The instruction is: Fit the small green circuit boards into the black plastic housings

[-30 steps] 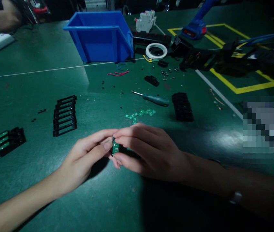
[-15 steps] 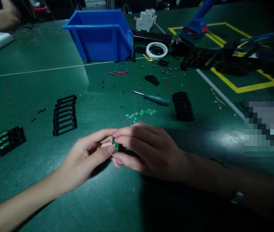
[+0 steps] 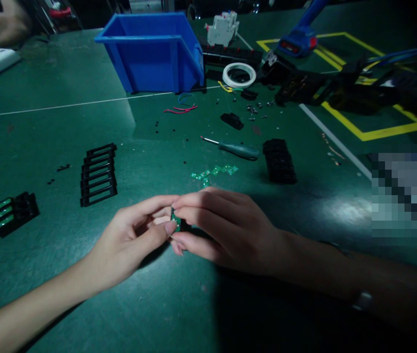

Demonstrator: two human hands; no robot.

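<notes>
Between my two hands is a small green circuit board (image 3: 176,220) with a dark edge, largely covered by fingers. My left hand (image 3: 134,238) pinches it from the left, thumb pressed on its face. From the right, the fingertips of my right hand (image 3: 226,225) close on its upper and lower ends. Just beyond the hands lie several small green circuit boards (image 3: 216,170) in a loose row. A screwdriver (image 3: 238,150) with a dark green handle rests behind them. To the right of the boards stands a stack of black plastic parts (image 3: 279,161).
A row of black plastic frames (image 3: 98,175) and a black holder with green boards (image 3: 13,214) lie at left. Farther back are a blue bin (image 3: 149,63), a roll of white tape (image 3: 239,75), loose screws (image 3: 252,109) and a blue power tool (image 3: 298,41). Another person's arm (image 3: 0,29) shows top left.
Almost nothing differs. Both hands keep their hold on the small board in the same place; the view has shifted very slightly.
</notes>
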